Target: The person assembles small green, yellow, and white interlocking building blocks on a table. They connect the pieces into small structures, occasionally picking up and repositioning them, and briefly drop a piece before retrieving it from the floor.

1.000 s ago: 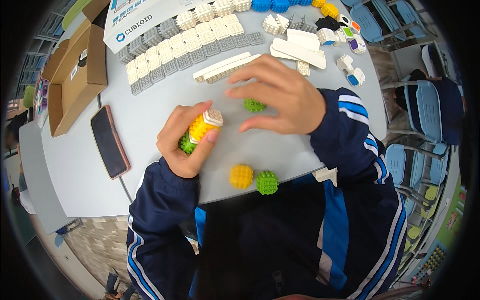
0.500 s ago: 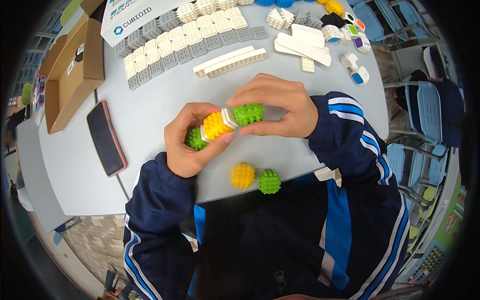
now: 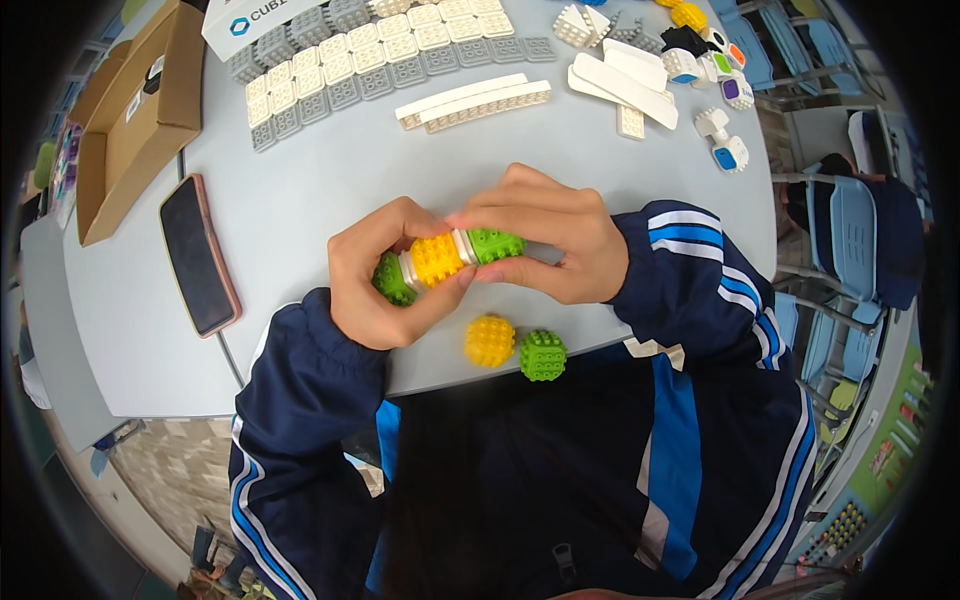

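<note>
Left hand (image 3: 375, 285): we saw it wrapped tight around the left end of the block row (image 3: 445, 260), fingers over a green block and the yellow one.
Right hand (image 3: 545, 240): we saw it closed on the row's right end, fingertips pinching the green block there.
Block row: green, yellow, green studded blocks with white joints, held level just above the table (image 3: 330, 190), between both hands.
Loose blocks: a yellow ball (image 3: 489, 341) and a green ball (image 3: 542, 355) lay touching near the table's near edge.
Left of us: a phone (image 3: 198, 255) and a cardboard box (image 3: 135, 115).
Far side: white tiles (image 3: 370, 45) and white bars (image 3: 475, 100).
</note>
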`<state>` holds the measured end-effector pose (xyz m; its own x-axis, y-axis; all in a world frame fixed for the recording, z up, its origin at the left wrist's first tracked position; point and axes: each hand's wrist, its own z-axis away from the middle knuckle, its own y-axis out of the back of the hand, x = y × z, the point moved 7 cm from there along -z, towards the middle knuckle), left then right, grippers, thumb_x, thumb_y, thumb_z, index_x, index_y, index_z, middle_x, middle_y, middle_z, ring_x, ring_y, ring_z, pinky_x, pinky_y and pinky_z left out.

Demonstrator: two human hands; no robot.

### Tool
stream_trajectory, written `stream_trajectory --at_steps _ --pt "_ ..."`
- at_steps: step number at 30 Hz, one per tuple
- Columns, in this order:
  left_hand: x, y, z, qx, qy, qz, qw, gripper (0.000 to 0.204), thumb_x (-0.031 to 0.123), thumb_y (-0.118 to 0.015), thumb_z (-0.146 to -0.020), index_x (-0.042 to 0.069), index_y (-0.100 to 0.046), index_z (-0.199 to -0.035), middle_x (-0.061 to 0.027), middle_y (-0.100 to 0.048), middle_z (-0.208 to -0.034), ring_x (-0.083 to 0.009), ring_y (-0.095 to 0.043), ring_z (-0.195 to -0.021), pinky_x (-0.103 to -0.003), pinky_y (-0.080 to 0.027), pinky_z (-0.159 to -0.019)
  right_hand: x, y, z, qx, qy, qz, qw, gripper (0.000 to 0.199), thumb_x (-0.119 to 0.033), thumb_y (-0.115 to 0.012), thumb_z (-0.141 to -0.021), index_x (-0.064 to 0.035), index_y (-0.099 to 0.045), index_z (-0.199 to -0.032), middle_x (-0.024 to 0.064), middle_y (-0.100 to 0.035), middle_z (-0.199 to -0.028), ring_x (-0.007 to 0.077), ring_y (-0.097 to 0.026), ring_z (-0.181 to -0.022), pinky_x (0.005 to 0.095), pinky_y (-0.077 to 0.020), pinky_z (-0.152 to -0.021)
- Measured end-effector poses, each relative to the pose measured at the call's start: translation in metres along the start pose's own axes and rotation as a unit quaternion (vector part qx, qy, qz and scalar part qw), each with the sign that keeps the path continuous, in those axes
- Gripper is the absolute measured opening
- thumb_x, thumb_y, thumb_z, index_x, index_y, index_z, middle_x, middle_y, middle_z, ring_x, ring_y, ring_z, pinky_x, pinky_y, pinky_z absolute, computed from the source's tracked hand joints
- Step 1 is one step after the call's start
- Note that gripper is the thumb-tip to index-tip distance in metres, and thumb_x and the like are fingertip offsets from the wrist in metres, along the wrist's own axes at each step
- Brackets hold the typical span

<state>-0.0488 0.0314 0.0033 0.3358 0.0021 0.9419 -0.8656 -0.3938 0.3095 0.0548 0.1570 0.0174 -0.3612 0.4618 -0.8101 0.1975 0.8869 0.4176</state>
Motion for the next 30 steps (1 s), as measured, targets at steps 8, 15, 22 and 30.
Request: stream_trajectory --at_steps 8,15,22,30 --pt "0.006 -0.004 -0.002 0.011 -0.05 -0.016 0.999 0.027 -0.004 -0.075 -0.07 0.0 -0.055 -0.087 -0.0103 -0.061 -0.082 -0.013 -0.057 -0.071 -0.024 -0.045 -0.066 -0.001 -0.004 0.003 0.001 0.008 0.024 1.0 0.052 -0.01 -0.083 -0.075 -0.0006 -0.068 -0.124 0.0134 -0.068 -0.111 0.0249 -0.054 -0.082 0.0341 -0.0485 -0.072" --pt "0.004 -0.003 -0.003 -0.026 -0.048 -0.037 0.998 0.028 -0.002 -0.076 -0.07 -0.001 -0.056 -0.089 -0.0103 -0.062 -0.084 -0.0144 -0.059 -0.073 -0.025 -0.047 -0.067 0.005 -0.007 0.005 -0.023 0.059 0.031 0.998 0.053 -0.017 -0.085 -0.076 -0.003 -0.067 -0.124 0.0129 -0.068 -0.107 0.0267 -0.056 -0.086 0.033 -0.0513 -0.073" --pt "0.008 0.005 -0.009 -0.058 0.099 0.209 0.971 0.039 0.012 -0.076 -0.08 0.002 -0.054 -0.111 -0.0089 -0.067 -0.098 -0.0119 -0.062 -0.085 -0.025 -0.047 -0.079 -0.012 0.016 -0.023 -0.012 0.066 -0.013 0.998 0.078 -0.038 -0.092 -0.068 -0.003 -0.062 -0.131 0.0209 -0.054 -0.138 0.0317 -0.06 -0.109 0.0403 -0.0488 -0.093" --pt "0.02 0.007 -0.013 0.054 0.078 0.233 0.968 0.078 0.062 -0.059 -0.082 -0.001 -0.046 -0.126 -0.0094 -0.055 -0.108 -0.0154 -0.056 -0.094 -0.028 -0.044 -0.081 -0.018 -0.001 -0.056 -0.1 -0.029 -0.25 0.963 0.092 -0.081 -0.035 -0.089 -0.0024 -0.067 -0.126 0.0237 -0.035 -0.156 0.0377 -0.041 -0.14 0.0464 -0.0333 -0.113"
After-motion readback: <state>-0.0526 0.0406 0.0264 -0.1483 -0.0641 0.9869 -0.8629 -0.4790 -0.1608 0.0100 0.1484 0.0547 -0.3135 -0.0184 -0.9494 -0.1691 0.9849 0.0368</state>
